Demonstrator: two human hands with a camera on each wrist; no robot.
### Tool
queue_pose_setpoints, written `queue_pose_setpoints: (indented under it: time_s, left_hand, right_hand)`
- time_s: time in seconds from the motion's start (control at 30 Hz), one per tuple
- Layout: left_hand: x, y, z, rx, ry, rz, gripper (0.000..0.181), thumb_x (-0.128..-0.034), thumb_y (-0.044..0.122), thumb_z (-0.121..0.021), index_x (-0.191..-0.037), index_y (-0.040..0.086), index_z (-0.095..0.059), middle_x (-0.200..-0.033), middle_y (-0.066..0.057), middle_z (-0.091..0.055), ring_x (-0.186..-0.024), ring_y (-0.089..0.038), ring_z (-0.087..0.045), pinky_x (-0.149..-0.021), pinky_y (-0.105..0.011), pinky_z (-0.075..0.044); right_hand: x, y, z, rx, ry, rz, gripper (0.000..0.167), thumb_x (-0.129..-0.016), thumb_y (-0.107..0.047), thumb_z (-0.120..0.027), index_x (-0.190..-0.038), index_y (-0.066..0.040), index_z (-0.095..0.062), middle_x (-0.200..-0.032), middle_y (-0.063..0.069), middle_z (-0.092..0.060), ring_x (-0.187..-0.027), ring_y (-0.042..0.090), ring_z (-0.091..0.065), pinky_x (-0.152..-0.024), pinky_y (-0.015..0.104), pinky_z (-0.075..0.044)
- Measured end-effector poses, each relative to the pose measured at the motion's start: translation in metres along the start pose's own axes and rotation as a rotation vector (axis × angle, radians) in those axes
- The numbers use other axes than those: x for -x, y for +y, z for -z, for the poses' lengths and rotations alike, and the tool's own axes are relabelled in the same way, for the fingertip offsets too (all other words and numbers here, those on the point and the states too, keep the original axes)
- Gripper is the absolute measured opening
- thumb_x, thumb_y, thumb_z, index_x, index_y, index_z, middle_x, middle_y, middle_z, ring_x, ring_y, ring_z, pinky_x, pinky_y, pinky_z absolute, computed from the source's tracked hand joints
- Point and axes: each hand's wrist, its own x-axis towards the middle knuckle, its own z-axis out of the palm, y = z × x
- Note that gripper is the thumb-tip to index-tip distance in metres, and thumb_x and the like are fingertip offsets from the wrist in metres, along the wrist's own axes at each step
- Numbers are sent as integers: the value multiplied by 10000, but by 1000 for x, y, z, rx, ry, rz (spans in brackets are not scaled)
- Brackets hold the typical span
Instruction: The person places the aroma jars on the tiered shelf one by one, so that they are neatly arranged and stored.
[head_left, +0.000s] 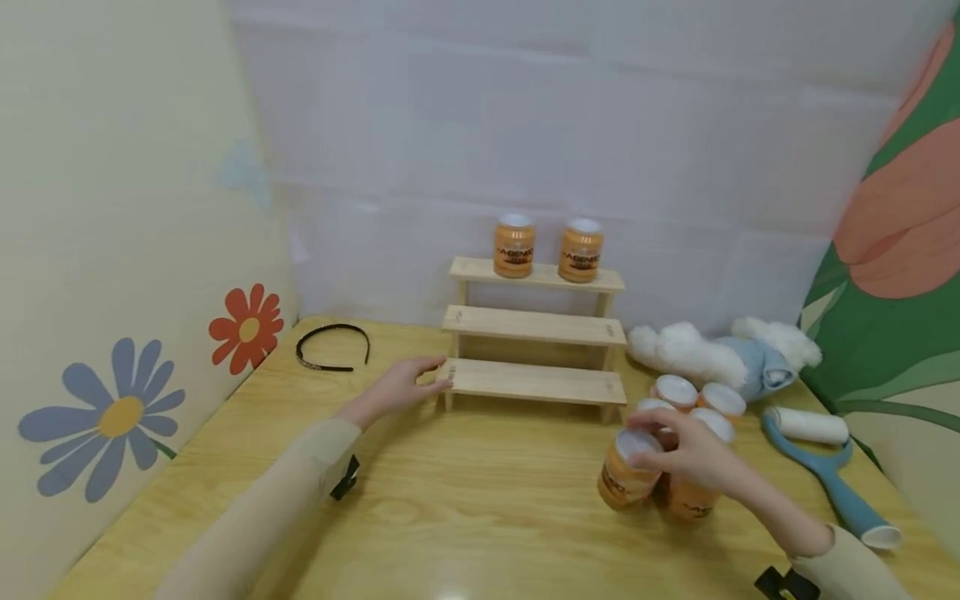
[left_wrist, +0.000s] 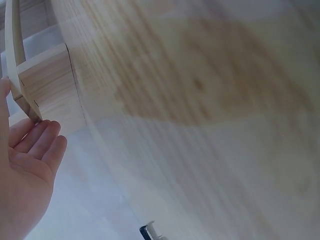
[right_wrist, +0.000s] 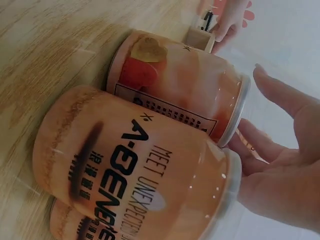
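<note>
My left hand (head_left: 401,385) holds the left end of the lowest step of a small three-tier wooden shelf (head_left: 536,382); in the left wrist view its fingers (left_wrist: 47,142) meet the board's end. At the front right, my right hand (head_left: 693,454) reaches over the white lid of an orange can (head_left: 626,479). Its thumb and fingers are spread about the lid, the thumb apart from the rim in the right wrist view. That can (right_wrist: 175,85) stands beside another labelled can (right_wrist: 130,160). Several more orange cans (head_left: 693,500) cluster under and behind the hand.
Two orange cans, one left (head_left: 514,247) and one right (head_left: 581,252), stand on the top tier. A black headband (head_left: 333,327) lies at the left. A white plush toy (head_left: 697,352) in blue cloth and a blue-handled lint roller (head_left: 832,471) lie at the right.
</note>
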Motion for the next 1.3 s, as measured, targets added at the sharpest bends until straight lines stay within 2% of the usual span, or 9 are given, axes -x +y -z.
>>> queue_pose_setpoints:
  time_s: [0.13, 0.3, 0.47, 0.57, 0.7, 0.9, 1.03, 1.13, 1.3]
  left_hand:
    - [-6, 2, -4, 4, 1, -21, 659, -942, 411, -542, -1419, -11, -375, -1431, -201, -422, -1302, -373, -415, -1061, -509, -377]
    - [-3, 1, -2, 10, 12, -14, 652, -943, 391, -549, -1415, -23, -373, -1432, -208, -415, -1299, -383, -416, -1063, -514, -371]
    - [-2, -2, 2, 1, 28, -3, 660, -938, 397, -555, -1416, -21, -373, -1430, -212, -416, -1292, -391, -421, -1060, -525, -369]
    - [-2, -4, 2, -9, 30, -9, 659, -938, 393, -558, -1411, -29, -376, -1422, -222, -420, -1282, -403, -426, -1052, -533, -374]
    - [-4, -4, 0, -10, 22, -24, 651, -937, 379, -564, -1404, -36, -384, -1416, -225, -426, -1277, -403, -433, -1047, -531, -381]
    - [-8, -3, -3, 5, 16, -31, 649, -934, 373, -571, -1407, -29, -383, -1419, -214, -427, -1282, -393, -433, -1048, -526, -382]
    - [-7, -2, -2, 2, 16, -41, 644, -936, 368, -569, -1402, -37, -386, -1416, -222, -426, -1280, -399, -432, -1041, -531, -388]
    - [-7, -2, -2, -4, 13, -46, 644, -939, 372, -564, -1404, -36, -385, -1415, -223, -428, -1278, -397, -435, -1038, -531, -392]
    - [-8, -3, -3, -4, 12, -34, 656, -938, 390, -559, -1412, -25, -377, -1421, -215, -424, -1284, -390, -431, -1040, -529, -390]
  right_hand:
    - [3, 1, 1, 28, -13, 58, 504, -824, -273, -723, -1236, -19, -582, -1221, 164, -594, -1088, 319, -582, -841, 247, -517]
    - [0, 2, -2, 14, -65, 94, 512, -845, -283, -700, -1281, -57, -557, -1264, 136, -578, -1137, 293, -549, -885, 256, -490]
    - [-2, -2, -9, 79, 25, 86, 592, -798, -281, -749, -1272, 7, -540, -1252, 197, -550, -1112, 350, -553, -891, 380, -517]
    - [-2, -5, -14, 186, 86, 42, 631, -760, -358, -772, -1232, 9, -570, -1178, 173, -569, -1007, 285, -589, -801, 355, -539]
    - [0, -5, -16, 272, 101, 30, 625, -751, -424, -760, -1213, -35, -598, -1146, 130, -580, -960, 228, -583, -745, 326, -517]
    - [2, 4, -15, 117, 26, 76, 689, -799, -338, -738, -1352, -31, -464, -1318, 161, -536, -1197, 323, -525, -942, 420, -484]
    - [3, 6, -18, 21, -4, 74, 717, -825, -252, -725, -1405, -12, -379, -1373, 209, -478, -1254, 359, -474, -987, 454, -449]
    - [6, 3, -23, 77, 61, 43, 759, -796, -319, -749, -1368, 37, -400, -1324, 237, -506, -1184, 368, -528, -937, 471, -479]
    - [6, -4, -32, 169, 127, -16, 653, -731, -461, -767, -1149, -9, -551, -1037, 83, -632, -898, 173, -625, -710, 290, -532]
